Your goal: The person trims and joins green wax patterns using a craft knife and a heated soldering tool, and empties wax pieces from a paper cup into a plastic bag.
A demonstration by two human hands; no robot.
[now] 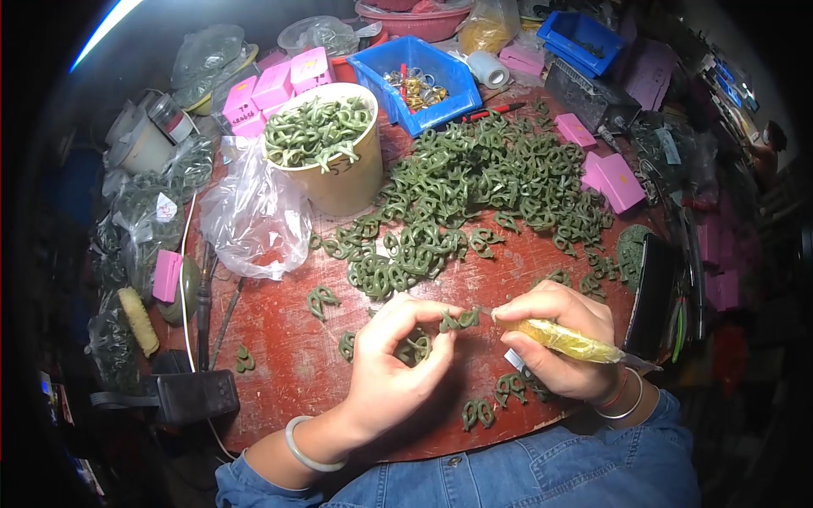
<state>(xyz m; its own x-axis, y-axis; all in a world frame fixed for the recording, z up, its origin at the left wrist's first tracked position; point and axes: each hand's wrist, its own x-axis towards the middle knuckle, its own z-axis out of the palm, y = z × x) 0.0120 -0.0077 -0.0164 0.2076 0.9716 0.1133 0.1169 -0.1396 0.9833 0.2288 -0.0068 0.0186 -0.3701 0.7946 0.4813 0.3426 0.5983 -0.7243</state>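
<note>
On the red worktop (pixel 279 347), the left fingers (pixel 422 311) pinch a green piece (pixel 458 320); the right fingers (pixel 527 345) grip a yellow tool (pixel 572 340). The step seems fine handwork; next move calls for steadiness.

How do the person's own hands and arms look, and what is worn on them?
The left hand and the right hand wear no gloves. Blue denim sleeves leave the wrists uncovered. On the left wrist is a thick, pale, round bangle; on the right are a thin silvery bracelet and a thin reddish band.
</note>
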